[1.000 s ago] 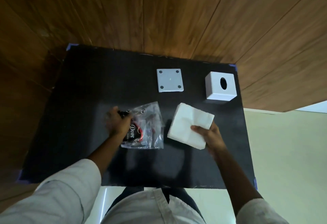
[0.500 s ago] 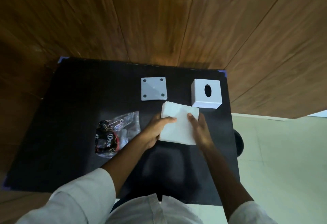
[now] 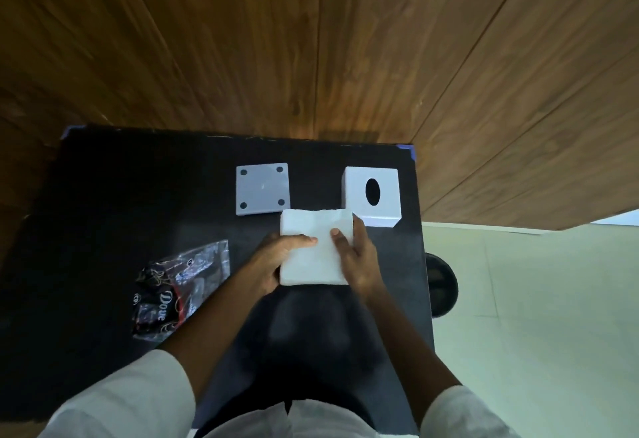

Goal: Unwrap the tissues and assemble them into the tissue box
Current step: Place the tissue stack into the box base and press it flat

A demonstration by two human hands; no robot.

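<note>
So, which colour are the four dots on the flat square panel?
Dark, nearly black, on the pale grey panel, one near each corner; the head view shows them.

"Dove" on the empty wrapper [image 3: 173, 294] (white script, black print)

There is just the one camera, worn on the person's head, looking steeply down and a little forward over a black table [image 3: 103, 213], with the wood-panelled wall [image 3: 311, 40] filling the upper half. It sits close enough that both forearms and white sleeves [image 3: 131, 399] crowd the bottom edge. The wide lens bends the table's edges, and pale floor [image 3: 536, 299] shows on the right.
</note>
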